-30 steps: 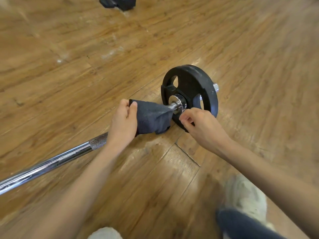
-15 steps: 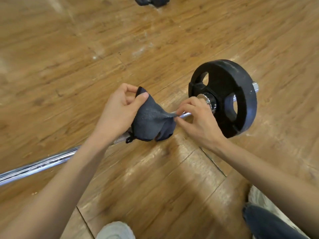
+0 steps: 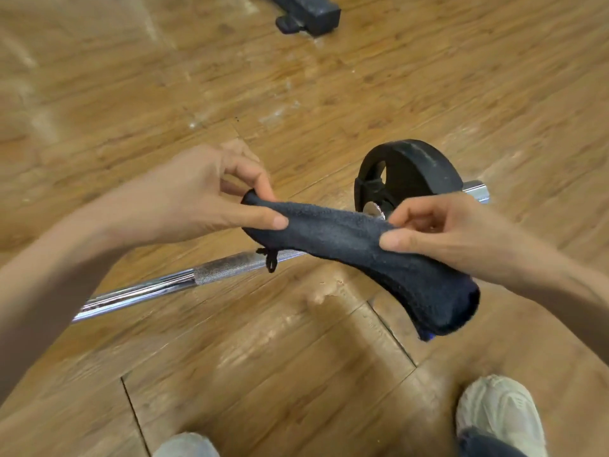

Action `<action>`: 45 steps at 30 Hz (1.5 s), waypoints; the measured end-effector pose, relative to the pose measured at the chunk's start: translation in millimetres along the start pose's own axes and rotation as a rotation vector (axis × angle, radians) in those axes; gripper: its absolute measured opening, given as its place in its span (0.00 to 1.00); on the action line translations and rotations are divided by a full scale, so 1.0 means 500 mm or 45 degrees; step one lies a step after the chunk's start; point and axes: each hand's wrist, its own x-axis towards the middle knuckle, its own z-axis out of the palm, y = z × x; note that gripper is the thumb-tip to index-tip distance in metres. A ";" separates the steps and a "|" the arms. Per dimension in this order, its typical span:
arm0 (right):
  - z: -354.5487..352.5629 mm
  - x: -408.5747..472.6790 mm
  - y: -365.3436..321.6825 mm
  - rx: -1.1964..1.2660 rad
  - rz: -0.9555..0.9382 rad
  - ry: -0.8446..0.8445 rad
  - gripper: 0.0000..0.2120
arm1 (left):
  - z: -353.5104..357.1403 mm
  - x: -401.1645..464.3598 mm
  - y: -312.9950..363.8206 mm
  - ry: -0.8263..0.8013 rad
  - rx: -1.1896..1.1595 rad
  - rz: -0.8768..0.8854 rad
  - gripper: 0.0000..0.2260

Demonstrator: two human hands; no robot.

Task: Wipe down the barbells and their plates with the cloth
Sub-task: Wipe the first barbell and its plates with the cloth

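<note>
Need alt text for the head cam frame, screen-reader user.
Two bare hands stretch a dark cloth between them, the left hand and right hand each pinching it, above a chrome barbell lying on a wooden floor. A black plate sits on the bar's end.

I stood in a gym: a chrome barbell (image 3: 184,282) with a black plate (image 3: 415,173) lay on worn wooden floor (image 3: 131,94), dark equipment base (image 3: 309,13) nearby.
</note>
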 end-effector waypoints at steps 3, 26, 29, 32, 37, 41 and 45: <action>-0.069 -0.020 0.029 -0.098 0.086 -0.206 0.27 | 0.014 -0.003 0.032 -0.180 -0.303 0.070 0.11; -0.281 -0.055 0.131 1.004 0.042 -0.054 0.16 | 0.299 0.173 0.377 0.144 -0.355 -0.082 0.06; -0.275 -0.057 0.159 1.077 0.029 -0.081 0.23 | 0.350 0.178 0.384 -0.036 -0.293 -0.030 0.12; -0.281 -0.060 0.194 1.071 0.032 -0.065 0.20 | 0.370 0.178 0.376 -0.248 -0.411 -0.076 0.16; -0.310 -0.049 0.231 1.055 0.086 -0.111 0.17 | 0.347 0.196 0.342 0.022 -0.158 -0.125 0.12; -0.327 -0.015 0.233 0.647 0.089 0.043 0.16 | 0.341 0.184 0.291 0.208 0.488 -0.033 0.19; -0.321 0.027 0.222 0.182 -0.019 0.328 0.17 | 0.368 0.159 0.237 0.250 0.589 -0.046 0.25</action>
